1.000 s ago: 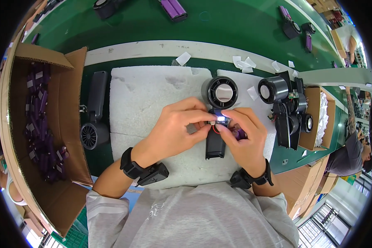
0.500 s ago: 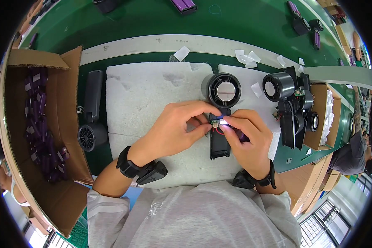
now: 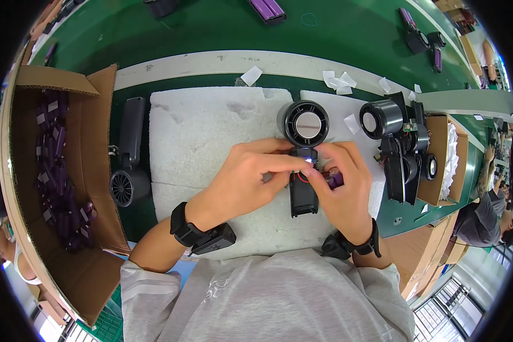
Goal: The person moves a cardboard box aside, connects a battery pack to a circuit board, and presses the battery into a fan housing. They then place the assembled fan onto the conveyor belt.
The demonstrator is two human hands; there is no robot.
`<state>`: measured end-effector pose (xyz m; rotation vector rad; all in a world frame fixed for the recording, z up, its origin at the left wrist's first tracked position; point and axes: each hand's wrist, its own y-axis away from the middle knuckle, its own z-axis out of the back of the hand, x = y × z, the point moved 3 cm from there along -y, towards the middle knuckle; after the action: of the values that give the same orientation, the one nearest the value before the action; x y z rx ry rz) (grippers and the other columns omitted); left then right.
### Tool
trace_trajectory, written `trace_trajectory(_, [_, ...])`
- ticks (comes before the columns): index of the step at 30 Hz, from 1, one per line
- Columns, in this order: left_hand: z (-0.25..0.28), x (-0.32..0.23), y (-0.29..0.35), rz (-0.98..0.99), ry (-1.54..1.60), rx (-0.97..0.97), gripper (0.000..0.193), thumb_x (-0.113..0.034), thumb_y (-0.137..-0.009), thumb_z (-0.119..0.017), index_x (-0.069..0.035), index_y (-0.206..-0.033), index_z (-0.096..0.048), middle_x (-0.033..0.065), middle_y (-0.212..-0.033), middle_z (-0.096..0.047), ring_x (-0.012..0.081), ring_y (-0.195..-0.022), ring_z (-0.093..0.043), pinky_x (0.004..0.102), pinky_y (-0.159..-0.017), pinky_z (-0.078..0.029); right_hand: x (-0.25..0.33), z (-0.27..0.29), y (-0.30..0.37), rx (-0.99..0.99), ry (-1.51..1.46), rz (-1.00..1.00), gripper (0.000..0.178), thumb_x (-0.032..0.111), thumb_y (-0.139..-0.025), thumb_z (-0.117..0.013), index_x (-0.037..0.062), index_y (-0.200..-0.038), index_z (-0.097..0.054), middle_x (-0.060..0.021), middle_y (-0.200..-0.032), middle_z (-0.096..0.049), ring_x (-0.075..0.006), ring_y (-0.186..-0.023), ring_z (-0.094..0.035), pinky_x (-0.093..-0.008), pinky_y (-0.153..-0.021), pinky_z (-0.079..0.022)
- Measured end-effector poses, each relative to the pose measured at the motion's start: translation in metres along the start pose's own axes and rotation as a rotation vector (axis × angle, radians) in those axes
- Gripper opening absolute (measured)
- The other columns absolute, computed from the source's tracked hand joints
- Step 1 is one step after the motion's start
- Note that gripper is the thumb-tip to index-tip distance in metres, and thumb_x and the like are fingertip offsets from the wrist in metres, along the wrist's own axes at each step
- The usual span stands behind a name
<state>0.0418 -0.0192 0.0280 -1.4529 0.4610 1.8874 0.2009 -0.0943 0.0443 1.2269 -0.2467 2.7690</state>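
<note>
A black handheld fan (image 3: pixel 309 126) lies in front of me, its round head away from me and its handle (image 3: pixel 304 199) opened up. Inside the handle a small light (image 3: pixel 308 161) glows white, and red wires run near it. My left hand (image 3: pixel 251 176) grips the fan at the top of the handle, its index finger stretched across to the lit spot. My right hand (image 3: pixel 346 185) is closed on the other side, thumb tip against the left index fingertip. A purple battery (image 3: pixel 335 178) shows within its curled fingers, partly hidden.
White foam pads (image 3: pixel 199 137) lie under the work. At left are a cardboard box (image 3: pixel 97 188) of purple batteries and another black fan (image 3: pixel 130 148). Several black fan bodies (image 3: pixel 385 118) and a smaller box (image 3: pixel 439 162) stand at right. Paper scraps (image 3: pixel 341 82) lie on the far ledge.
My left index finger has moved from the top edge of the handle onto the lit board. My right fingers have shifted up toward the fan head, uncovering more of the purple battery.
</note>
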Motion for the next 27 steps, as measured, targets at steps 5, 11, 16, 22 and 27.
trace_trajectory(5, [-0.002,-0.002,0.001,0.008,-0.064,0.011,0.033,0.006,-0.075,-0.061,-0.009,-0.102,-0.074,0.0173,-0.101,-0.067,0.0288,-0.074,-0.067,0.0326,-0.063,-0.054,-0.007,0.006,-0.004,0.275,-0.103,-0.165,0.06,0.004,-0.071,-0.078,0.0061,-0.124,-0.05,-0.0091,-0.093,-0.058,-0.0161,-0.063,-0.057,-0.0268,-0.054,-0.045])
trace_trajectory(11, [-0.002,-0.002,0.004,0.006,-0.05,0.024,0.034,0.006,-0.076,-0.061,-0.01,-0.104,-0.073,0.0184,-0.105,-0.065,0.0285,-0.076,-0.067,0.0325,-0.064,-0.053,-0.005,0.024,0.001,0.526,-0.099,-0.097,0.079,0.006,-0.071,-0.077,0.009,-0.138,-0.035,-0.0119,-0.106,-0.055,-0.0164,-0.069,-0.06,-0.0276,-0.056,-0.046])
trace_trajectory(16, [0.003,-0.005,0.004,0.066,-0.017,0.037,0.035,0.006,-0.076,-0.063,-0.01,-0.105,-0.073,0.0143,-0.106,-0.065,0.024,-0.081,-0.066,0.0295,-0.068,-0.053,-0.004,0.036,0.008,0.477,-0.173,-0.06,0.062,-0.001,-0.075,-0.07,0.0065,-0.132,-0.046,-0.0125,-0.114,-0.055,-0.0175,-0.076,-0.063,-0.0265,-0.058,-0.049])
trace_trajectory(22, [0.011,-0.003,0.001,0.114,0.002,0.048,0.032,0.004,-0.075,-0.065,-0.01,-0.103,-0.073,0.0115,-0.108,-0.064,0.0183,-0.083,-0.065,0.0266,-0.069,-0.052,-0.009,0.04,0.009,0.262,-0.101,-0.332,0.031,-0.008,-0.077,-0.066,-0.0001,-0.107,-0.063,-0.0116,-0.106,-0.061,-0.0198,-0.08,-0.065,-0.0261,-0.06,-0.052])
trace_trajectory(27, [0.007,0.001,0.002,0.158,0.004,0.019,0.031,0.003,-0.074,-0.066,-0.01,-0.101,-0.073,0.0115,-0.108,-0.064,0.0153,-0.081,-0.063,0.0243,-0.068,-0.05,-0.003,0.037,0.018,0.093,0.237,0.05,0.018,-0.004,-0.076,-0.07,-0.0026,-0.094,-0.066,-0.0122,-0.099,-0.064,-0.0239,-0.081,-0.065,-0.0302,-0.063,-0.053])
